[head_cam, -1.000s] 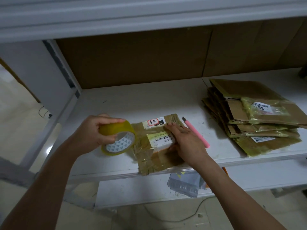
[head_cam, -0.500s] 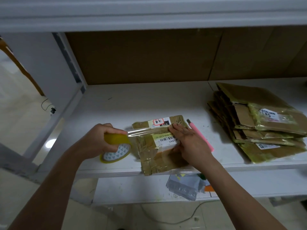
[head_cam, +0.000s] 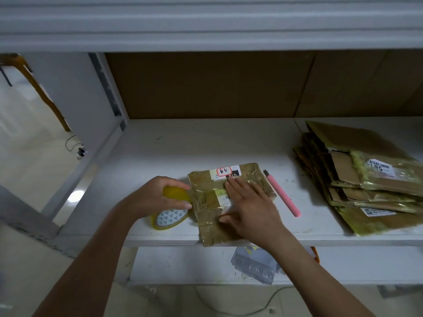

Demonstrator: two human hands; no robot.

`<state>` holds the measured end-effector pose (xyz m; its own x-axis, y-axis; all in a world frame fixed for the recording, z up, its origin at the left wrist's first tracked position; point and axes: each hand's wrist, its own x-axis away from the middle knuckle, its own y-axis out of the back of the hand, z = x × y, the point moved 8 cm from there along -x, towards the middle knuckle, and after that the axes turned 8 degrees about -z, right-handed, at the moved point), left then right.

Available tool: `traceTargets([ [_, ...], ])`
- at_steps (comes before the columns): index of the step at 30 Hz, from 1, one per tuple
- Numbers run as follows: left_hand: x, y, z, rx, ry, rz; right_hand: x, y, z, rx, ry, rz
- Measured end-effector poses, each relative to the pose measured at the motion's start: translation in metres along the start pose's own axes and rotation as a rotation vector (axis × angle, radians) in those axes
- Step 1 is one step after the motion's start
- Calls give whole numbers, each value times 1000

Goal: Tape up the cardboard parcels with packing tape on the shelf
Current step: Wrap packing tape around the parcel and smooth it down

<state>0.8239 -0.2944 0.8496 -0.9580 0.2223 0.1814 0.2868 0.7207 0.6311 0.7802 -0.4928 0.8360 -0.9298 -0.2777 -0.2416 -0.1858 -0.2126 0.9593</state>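
Low in the frame's centre on the shelf (head_cam: pixel 174 147), the parcel (head_cam: pixel 231 202) looks light, flat and stiff; your right hand (head_cam: pixel 249 207) presses it with fingers spread, your left hand (head_cam: pixel 155 197) grips the slick tape roll (head_cam: pixel 170 210) by its rim.

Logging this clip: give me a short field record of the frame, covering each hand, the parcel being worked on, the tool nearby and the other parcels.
left hand: grips the yellow tape roll, at the parcel's left edge
right hand: fingers flat, pressing on the parcel
parcel: flat cardboard, lying at the front edge of the shelf, labels on top
pink cutter: lies on the shelf right of the parcel, untouched
parcel stack: piled at the shelf's right end
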Motion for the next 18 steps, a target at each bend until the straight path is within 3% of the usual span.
traceTargets([
  [3, -2, -1, -2, 1, 9, -30, -13, -7, -11, -55, 33, 44],
  [8, -6, -10, -5, 242, 104, -108, -33, -2, -25, -12, 14, 92],
  [10, -11, -12, 0, 273, 170, -146, -31, -7, -12, -125, 19, 92],
  [14, -16, -12, 13, 287, 272, -157, -31, -15, -9, -211, 5, -66],
  [18, -13, -14, 12, 320, 298, -110, -43, -20, -21, -295, 14, -59],
])
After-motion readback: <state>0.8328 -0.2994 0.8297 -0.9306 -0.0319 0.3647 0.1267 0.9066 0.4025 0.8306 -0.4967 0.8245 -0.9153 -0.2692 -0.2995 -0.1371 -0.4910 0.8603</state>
